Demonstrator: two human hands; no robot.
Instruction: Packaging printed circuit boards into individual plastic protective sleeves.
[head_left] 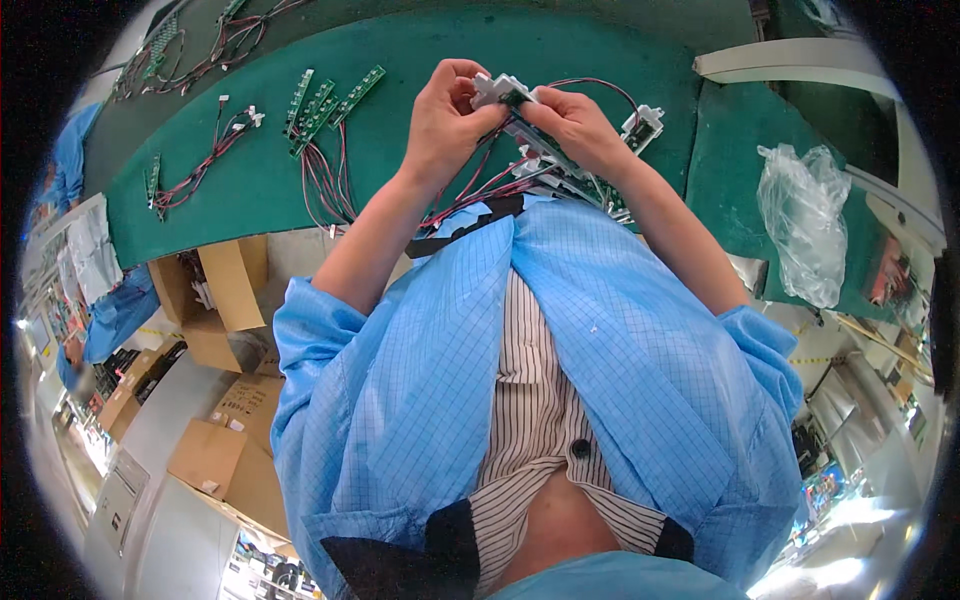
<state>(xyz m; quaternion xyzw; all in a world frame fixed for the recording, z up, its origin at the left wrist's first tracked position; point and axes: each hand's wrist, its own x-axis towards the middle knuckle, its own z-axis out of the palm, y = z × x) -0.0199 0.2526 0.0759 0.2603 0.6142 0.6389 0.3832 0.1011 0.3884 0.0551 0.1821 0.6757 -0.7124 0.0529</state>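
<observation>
Between my two hands, above the green table, is a white plastic housing (pixel 503 90) with a small dark green circuit board in it. My left hand (pixel 445 122) grips its left side, thumb pressed near the board. The thumb and fingers of my right hand (pixel 575 125) close on its right end. Dark red and black wires run near the part and down toward my body. More white housings (pixel 560 175) with wires lie under my right forearm, and another white housing (pixel 642 128) lies right of my right hand. My fingers partly hide the held part.
Left of my hands lie several green circuit boards (pixel 318 108) with wire leads, and further left a wired board (pixel 153 182). A clear plastic bag (pixel 805 220) lies at the right. A white curved arm (pixel 800 62) crosses the far right. Cardboard boxes (pixel 232 285) stand on the floor at left.
</observation>
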